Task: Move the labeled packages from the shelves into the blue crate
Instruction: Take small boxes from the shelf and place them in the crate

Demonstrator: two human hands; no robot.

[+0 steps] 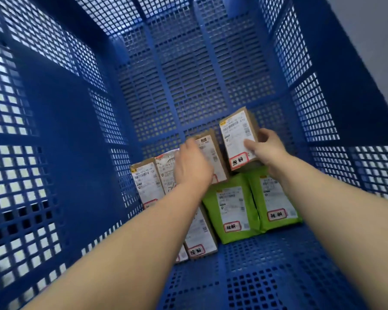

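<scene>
Both my arms reach down into the deep blue crate point(61, 135). My right hand point(268, 148) grips a brown cardboard box point(236, 134) with a white label, held tilted above two green mailer bags point(232, 209) point(275, 198). My left hand point(191, 165) rests with curled fingers on another brown labeled box point(212, 157) beside it. Several more labeled brown boxes lie on the crate floor, one at the left point(147, 182) and one near my left forearm point(199, 240). Each label carries a red-framed sticker.
Perforated blue walls enclose the space on every side. The crate floor point(255, 276) in front of the packages is bare mesh. A strip of pale floor point(372, 30) shows outside the crate at the top right.
</scene>
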